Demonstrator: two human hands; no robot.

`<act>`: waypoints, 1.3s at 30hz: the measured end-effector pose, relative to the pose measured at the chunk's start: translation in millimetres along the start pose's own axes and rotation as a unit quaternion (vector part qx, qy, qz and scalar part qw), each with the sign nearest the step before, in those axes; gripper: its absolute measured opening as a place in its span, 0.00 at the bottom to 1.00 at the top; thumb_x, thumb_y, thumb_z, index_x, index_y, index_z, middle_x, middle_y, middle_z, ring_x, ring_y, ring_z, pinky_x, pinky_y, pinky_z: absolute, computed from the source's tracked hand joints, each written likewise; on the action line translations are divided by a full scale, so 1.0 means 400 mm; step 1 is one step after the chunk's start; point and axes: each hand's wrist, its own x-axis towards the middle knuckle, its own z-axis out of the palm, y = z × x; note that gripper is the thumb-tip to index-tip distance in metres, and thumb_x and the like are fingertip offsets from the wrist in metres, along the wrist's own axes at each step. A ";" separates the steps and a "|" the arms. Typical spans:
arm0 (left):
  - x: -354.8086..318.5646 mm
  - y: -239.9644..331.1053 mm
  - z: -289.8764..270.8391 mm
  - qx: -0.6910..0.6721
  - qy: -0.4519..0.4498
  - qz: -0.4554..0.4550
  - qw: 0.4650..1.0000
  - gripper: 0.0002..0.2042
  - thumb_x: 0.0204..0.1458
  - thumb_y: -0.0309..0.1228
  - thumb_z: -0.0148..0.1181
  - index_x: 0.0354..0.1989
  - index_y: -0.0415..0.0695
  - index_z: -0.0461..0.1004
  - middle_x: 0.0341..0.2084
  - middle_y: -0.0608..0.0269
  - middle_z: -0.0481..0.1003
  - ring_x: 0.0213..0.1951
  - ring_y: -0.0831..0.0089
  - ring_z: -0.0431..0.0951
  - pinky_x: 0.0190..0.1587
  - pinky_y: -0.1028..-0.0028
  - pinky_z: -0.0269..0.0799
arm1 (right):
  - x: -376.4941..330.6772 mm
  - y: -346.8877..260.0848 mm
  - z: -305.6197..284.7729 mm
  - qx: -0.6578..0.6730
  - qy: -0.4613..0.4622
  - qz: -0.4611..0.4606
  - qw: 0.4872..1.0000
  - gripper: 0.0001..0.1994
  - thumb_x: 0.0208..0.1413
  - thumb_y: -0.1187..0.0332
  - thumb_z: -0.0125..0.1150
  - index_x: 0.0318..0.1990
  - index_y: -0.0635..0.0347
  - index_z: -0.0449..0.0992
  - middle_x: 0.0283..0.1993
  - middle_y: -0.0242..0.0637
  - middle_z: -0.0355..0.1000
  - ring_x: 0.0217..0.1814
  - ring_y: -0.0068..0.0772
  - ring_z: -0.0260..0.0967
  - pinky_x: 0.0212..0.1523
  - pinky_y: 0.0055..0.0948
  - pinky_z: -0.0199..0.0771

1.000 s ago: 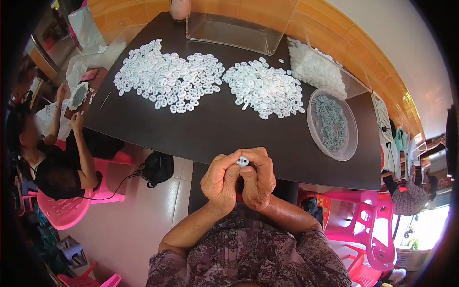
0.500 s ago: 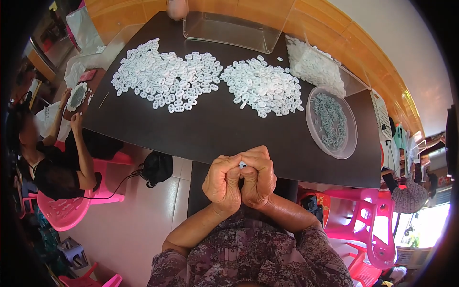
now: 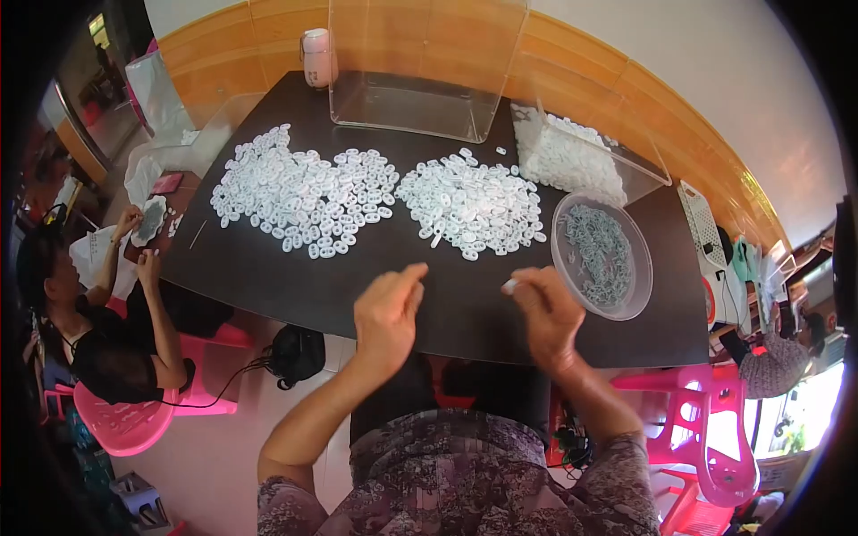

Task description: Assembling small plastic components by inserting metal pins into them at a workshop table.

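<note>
My right hand (image 3: 550,313) is over the right part of the table's near side. Its thumb and fingertips pinch a small white plastic piece (image 3: 510,286); the detail of the piece is too small to make out. My left hand (image 3: 387,313) hovers near the table's front edge, fingers stretched toward the piles, with nothing visible in it. Beyond my hands lie a large pile of white oval two-holed plastic pieces (image 3: 304,192) at left and a smaller pile of white pieces (image 3: 474,205) at right. A round clear tub (image 3: 635,290) of small grey-green parts (image 3: 601,255) stands beside my right hand.
An upright clear plastic bin (image 3: 420,112) and a pink bottle (image 3: 316,58) stand at the table's back. A clear box (image 3: 639,170) of white pieces is at the back right. A thin rod (image 3: 198,234) lies at left. Another person (image 3: 116,330) works at far left.
My hands, earlier pressed together around a small white piece, have parted and moved forward over the table. The right one carries a white piece. The view has tilted up a little.
</note>
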 end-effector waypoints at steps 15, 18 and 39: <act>0.156 -0.099 0.092 0.193 -0.076 0.198 0.958 0.19 0.36 0.17 0.56 0.42 0.44 0.73 0.43 0.59 0.68 0.40 0.59 0.67 0.41 0.63 0.64 | 0.495 0.157 -0.258 -0.380 0.128 -0.211 0.892 0.06 0.50 0.74 0.58 0.36 0.62 0.75 0.33 0.44 0.73 0.37 0.42 0.70 0.38 0.35 0.68; 0.168 -0.060 0.097 0.166 -0.079 0.240 0.953 0.18 0.37 0.18 0.56 0.41 0.44 0.73 0.44 0.59 0.68 0.42 0.59 0.67 0.42 0.63 0.64 | 0.559 0.212 -0.262 -0.398 0.134 -0.249 0.873 0.03 0.47 0.75 0.57 0.31 0.59 0.74 0.30 0.42 0.73 0.36 0.46 0.68 0.36 0.40 0.65; 0.120 -0.074 0.057 0.162 -0.063 0.224 0.959 0.13 0.33 0.18 0.57 0.32 0.42 0.76 0.33 0.63 0.75 0.32 0.64 0.71 0.35 0.70 0.67 | 0.591 0.297 -0.280 -0.446 0.081 -0.151 0.878 0.05 0.43 0.72 0.57 0.30 0.58 0.78 0.32 0.47 0.74 0.37 0.50 0.71 0.36 0.44 0.68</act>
